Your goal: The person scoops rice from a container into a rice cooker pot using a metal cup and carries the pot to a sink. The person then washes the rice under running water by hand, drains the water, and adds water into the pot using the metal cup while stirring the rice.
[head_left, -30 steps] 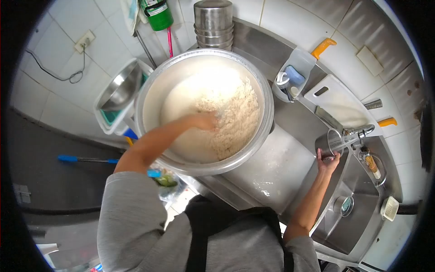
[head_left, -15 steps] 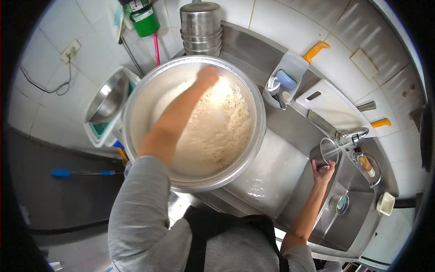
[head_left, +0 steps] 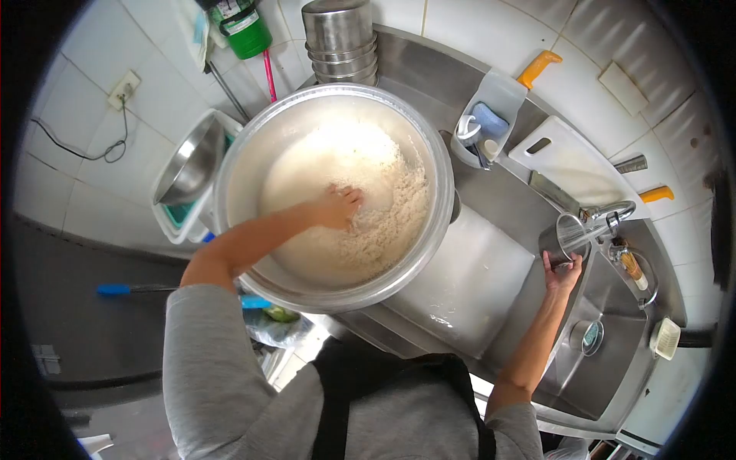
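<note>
Pale grain (head_left: pixel 410 203), probably rice, lay in the round pot (head_left: pixel 242 180), under and to the right of the nearer left hand (head_left: pixel 334 210), its fingers seemingly loosely spread, though blur made that uncertain. Well apart rightward, the right hand (head_left: pixel 563 274) gripped a metal container (head_left: pixel 549 242), mouth toward the tap (head_left: pixel 612 222).

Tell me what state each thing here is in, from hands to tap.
Large round silver metal pot: uncovered, part-filled.
Cream-coloured loose grains: wet-looking, heaped toward the picture's right.
Bare left hand: open, inside the pot.
Curved chrome metal tap: running.
Silver-grey cylindrical container: tilted, mouth toward the tap.
Bare right hand: gripping the container.
Silver metal pots by the wall: stacked.
Blue sponge: resting in the translucent plastic bin.
</note>
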Tool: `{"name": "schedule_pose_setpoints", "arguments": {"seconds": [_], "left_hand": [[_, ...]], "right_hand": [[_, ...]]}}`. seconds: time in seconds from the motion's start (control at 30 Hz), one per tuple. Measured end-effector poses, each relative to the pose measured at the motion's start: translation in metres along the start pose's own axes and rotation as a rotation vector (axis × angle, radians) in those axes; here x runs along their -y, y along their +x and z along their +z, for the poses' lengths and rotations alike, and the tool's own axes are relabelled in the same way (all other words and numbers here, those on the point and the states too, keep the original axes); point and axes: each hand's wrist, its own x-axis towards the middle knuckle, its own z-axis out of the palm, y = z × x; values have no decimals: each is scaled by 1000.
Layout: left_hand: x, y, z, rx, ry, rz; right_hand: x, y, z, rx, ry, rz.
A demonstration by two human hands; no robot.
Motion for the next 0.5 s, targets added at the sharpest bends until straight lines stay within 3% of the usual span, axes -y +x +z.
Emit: {"name": "schedule_pose_setpoints", "arguments": {"seconds": [0.07, 0.1, 0.17, 0.27, 0.33, 0.4, 0.47, 0.5], "left_hand": [[20, 44, -15, 849, -467, -509], [26, 64, -11, 768, -391, -620], [38, 90, 11, 393, -423, -619], [43, 134, 42, 227, -354, -606], [15, 161, 31, 506, -400, -687], [-31, 157, 3, 596, -644, -570], [-71, 118, 7, 433, -596, -287], [-84, 94, 14, 492, -560, -201]], "right_hand": [[0, 0, -1, 49, -8, 39], [-1, 1, -3, 49, -15, 30], [-3, 2, -4, 48, -38, 22], [-1, -1, 3, 18, -50, 32], [1, -8, 11, -11, -81, 27], [4, -9, 13, -3, -104, -7], [1, -2, 10, 1, -118, -29], [0, 9, 3, -19, -78, 6]]}}
